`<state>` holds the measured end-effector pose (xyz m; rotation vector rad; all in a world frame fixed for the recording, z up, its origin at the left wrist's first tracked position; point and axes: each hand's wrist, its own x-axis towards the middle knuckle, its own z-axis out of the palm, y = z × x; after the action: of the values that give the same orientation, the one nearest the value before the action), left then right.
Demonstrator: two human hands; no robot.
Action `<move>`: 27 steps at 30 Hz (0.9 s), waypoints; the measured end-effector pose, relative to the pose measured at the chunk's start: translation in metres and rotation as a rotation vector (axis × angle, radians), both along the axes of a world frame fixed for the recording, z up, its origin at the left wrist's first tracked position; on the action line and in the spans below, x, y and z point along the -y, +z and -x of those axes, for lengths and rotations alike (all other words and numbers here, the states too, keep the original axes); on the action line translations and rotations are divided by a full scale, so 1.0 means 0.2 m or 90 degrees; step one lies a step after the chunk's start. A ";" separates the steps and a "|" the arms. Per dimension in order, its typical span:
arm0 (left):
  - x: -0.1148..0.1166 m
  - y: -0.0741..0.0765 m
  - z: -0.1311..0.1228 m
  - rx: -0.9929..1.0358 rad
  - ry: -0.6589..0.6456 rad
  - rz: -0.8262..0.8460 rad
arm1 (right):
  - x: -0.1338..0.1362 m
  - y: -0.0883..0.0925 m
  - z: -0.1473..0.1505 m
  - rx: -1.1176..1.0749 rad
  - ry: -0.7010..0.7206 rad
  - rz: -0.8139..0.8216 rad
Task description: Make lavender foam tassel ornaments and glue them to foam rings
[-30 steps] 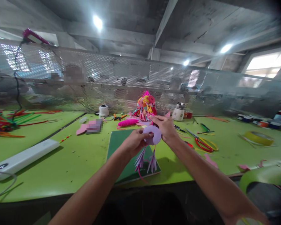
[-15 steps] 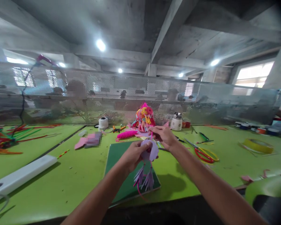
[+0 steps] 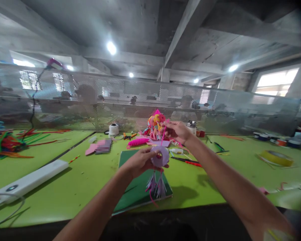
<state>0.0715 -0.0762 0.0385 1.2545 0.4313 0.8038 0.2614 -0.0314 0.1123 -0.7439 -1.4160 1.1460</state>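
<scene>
My left hand point(image 3: 141, 162) pinches a round lilac scalloped disc point(image 3: 160, 156), with its thumb across the middle. Two paper tassels point(image 3: 156, 185) hang below the disc over a green board point(image 3: 132, 197), and a pink cord end trails beside them. My right hand point(image 3: 178, 131), higher and to the right, has its fingertips closed on a pink cord point(image 3: 164, 135) that rises taut from the top of the disc. Behind the hands sits a bundle of colourful tasselled pieces point(image 3: 155, 124). A pink yarn spool point(image 3: 138, 142) lies to its left.
A white lamp base point(image 3: 35, 179) and pink pieces point(image 3: 97, 147) lie left. White thread point(image 3: 113, 129) stands at the back. Yellow tape point(image 3: 276, 158) and red-handled scissors point(image 3: 193, 163), partly behind my right arm, are on the right. A perforated metal screen point(image 3: 125, 103) borders the green table.
My right hand has moved up and to the right, drawing a longer stretch of pink cord above the disc. My left hand stays on the disc. The view has shifted slightly.
</scene>
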 end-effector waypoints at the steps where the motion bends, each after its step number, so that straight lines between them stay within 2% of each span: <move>1: -0.01 0.01 0.01 0.006 -0.008 0.001 | 0.00 0.02 0.01 0.006 0.012 0.006; 7: -0.08 0.01 0.04 0.037 -0.034 -0.024 | -0.07 0.13 0.12 0.047 0.020 0.015; 12: -0.17 -0.08 0.05 0.028 -0.078 0.018 | -0.19 0.13 0.17 0.084 -0.011 0.039; 18: -0.23 -0.21 0.06 -0.032 -0.061 0.094 | -0.39 -0.03 0.18 0.142 -0.049 0.126; 24: -0.24 -0.27 0.05 -0.096 -0.030 0.161 | -0.57 -0.22 0.19 0.181 -0.062 0.213; 27: -0.23 -0.30 0.06 -0.127 0.017 0.197 | -0.65 -0.31 0.21 0.181 -0.062 0.238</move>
<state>0.0602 -0.0311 -0.0213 1.0436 0.7066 0.6086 0.2191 0.0991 0.0495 -1.2683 -1.3910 1.2814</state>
